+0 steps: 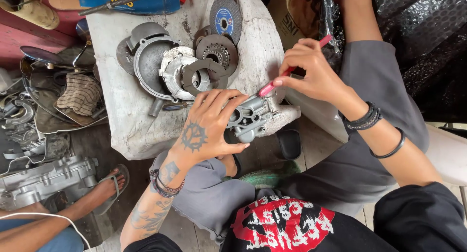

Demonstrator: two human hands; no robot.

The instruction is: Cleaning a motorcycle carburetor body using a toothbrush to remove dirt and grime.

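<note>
My left hand (209, 125) grips a small grey cast metal part (253, 116) and steadies it at the near edge of a worn white wooden block (121, 120). My right hand (311, 72) holds a red-handled tool (292, 69) like a pen, its tip touching the top of the metal part. Both wrists wear dark bracelets.
On the block lie round clutch plates and a drum housing (151, 62), a toothed hub (218, 51) and a cutting disc (226, 13). Another person's sandalled foot (109, 186) rests at the left beside a grey engine casing (44, 179). Loose parts and a rag clutter the floor.
</note>
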